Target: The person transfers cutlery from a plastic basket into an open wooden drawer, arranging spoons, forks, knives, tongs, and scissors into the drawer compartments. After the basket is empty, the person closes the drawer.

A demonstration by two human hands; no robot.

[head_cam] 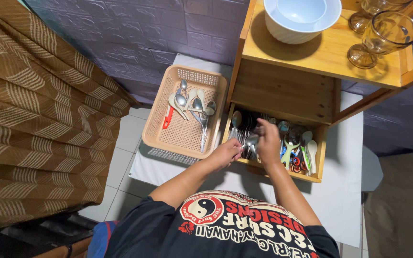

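Here, left hand [225, 154] pinches a shiny metal spoon [251, 140] just above the wooden cutlery drawer's [283, 172] front edge. Right hand [267, 138] reaches into the drawer w/ fingers curled among loose cutlery; can't tell if it grips any. Beige plastic basket [155, 125] w/ spoons sits just left.

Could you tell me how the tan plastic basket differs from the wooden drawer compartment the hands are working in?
The tan plastic basket is perforated and holds only a few spread-out spoons; the wooden drawer compartment is solid-walled and crowded with cutlery. The basket sits in the open; the compartment is tucked under a shelf. Both hold spoons. The left hand holds a metal spoon; the right hand reaches into the compartment.
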